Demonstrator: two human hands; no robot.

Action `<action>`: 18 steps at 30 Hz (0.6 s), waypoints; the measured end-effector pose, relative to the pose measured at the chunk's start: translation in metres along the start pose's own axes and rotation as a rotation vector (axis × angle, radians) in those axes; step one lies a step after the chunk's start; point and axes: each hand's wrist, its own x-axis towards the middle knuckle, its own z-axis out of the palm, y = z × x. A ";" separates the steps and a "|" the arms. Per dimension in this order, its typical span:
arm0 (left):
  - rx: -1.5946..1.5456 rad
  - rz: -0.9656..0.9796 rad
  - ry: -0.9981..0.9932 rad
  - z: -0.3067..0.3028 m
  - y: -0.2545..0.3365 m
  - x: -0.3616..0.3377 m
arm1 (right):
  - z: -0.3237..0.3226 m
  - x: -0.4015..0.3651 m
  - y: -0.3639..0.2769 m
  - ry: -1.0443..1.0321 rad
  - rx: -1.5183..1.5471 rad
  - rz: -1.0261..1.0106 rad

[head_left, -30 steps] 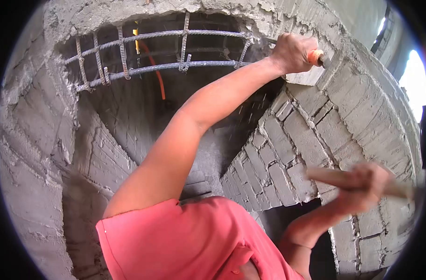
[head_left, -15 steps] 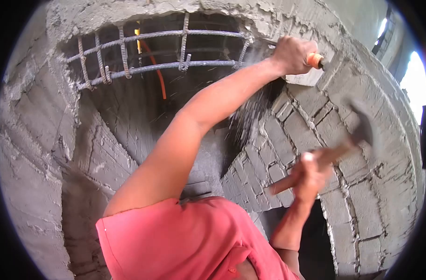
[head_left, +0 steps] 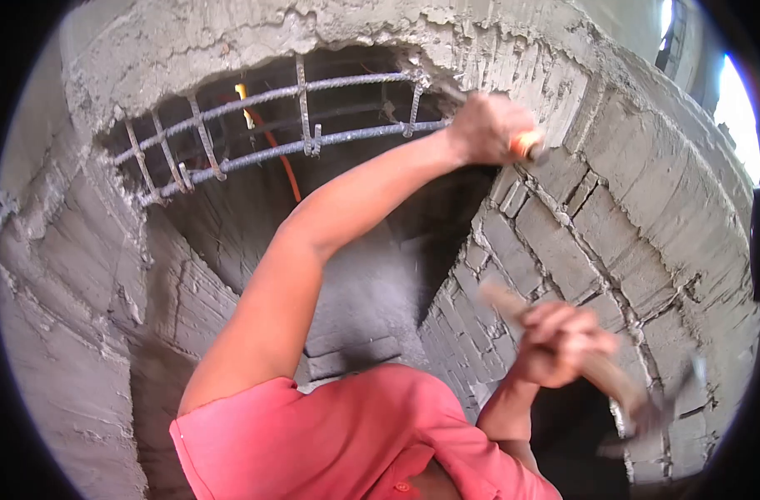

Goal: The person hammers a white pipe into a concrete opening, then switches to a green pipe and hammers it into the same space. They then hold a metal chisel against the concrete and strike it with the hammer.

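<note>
My left hand (head_left: 490, 129) is raised and wrapped round a chisel with an orange handle end (head_left: 526, 145). The chisel's metal part points left toward the broken concrete edge (head_left: 426, 73) beside the rebar; its tip is hard to make out. Lower right, my right hand (head_left: 563, 343) is closed round the wooden handle of a hammer (head_left: 617, 382). The blurred hammer head (head_left: 653, 410) hangs down to the right, apart from the chisel. Steel rebar (head_left: 255, 157) crosses the opening left of my left hand.
Rough concrete (head_left: 255, 37) frames the opening from above. An orange cable (head_left: 286, 167) and a yellow piece (head_left: 243, 104) hang behind the rebar. Block wall (head_left: 555, 242) with mortar joints stands at right, plastered wall (head_left: 55, 333) at left. Dark gaps lie below.
My right hand has swung the hammer down and away from the chisel, its head now lower right. My left hand keeps its grip. The flying dust and chips have mostly gone; the view shifted slightly.
</note>
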 end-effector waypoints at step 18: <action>0.039 0.132 -0.143 0.018 -0.008 0.001 | -0.071 -0.079 -0.012 0.334 -0.199 0.557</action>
